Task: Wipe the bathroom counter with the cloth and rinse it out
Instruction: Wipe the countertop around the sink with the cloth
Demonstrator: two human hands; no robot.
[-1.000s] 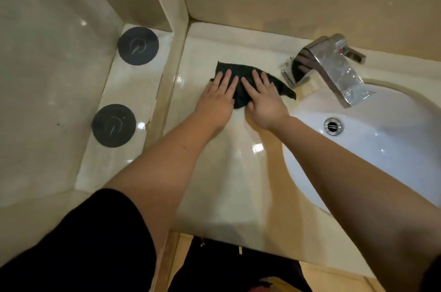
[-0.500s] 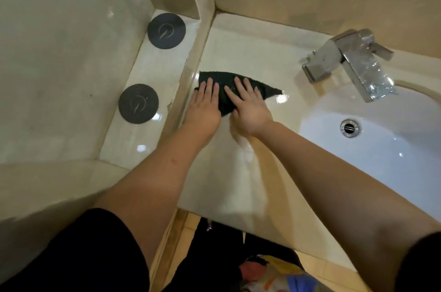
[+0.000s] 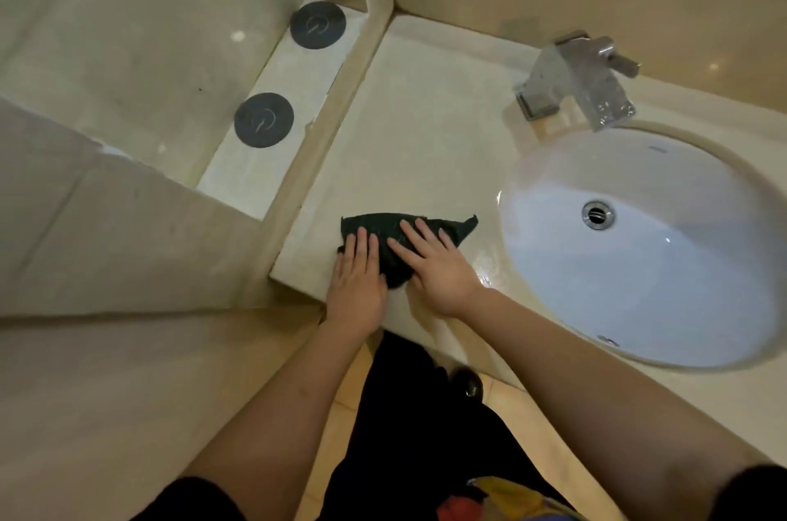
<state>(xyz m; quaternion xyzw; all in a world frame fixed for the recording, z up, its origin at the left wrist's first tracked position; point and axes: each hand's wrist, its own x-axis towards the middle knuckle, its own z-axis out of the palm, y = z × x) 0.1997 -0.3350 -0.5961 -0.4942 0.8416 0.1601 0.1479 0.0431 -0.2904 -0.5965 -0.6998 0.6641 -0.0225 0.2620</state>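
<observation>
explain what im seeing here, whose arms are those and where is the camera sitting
No machine here: these are a person's two bare arms. The camera sits on the person's head, looking forward and down. Below is a pale bathroom counter with a white sink at right and a metal tap behind it. The left hand and the right hand lie flat, fingers straight, pressing a dark cloth onto the counter near its front edge; nothing is gripped. Two dark round discs sit on the ledge at left.

Black cloth, beige counter, white sink, chrome faucet.
</observation>
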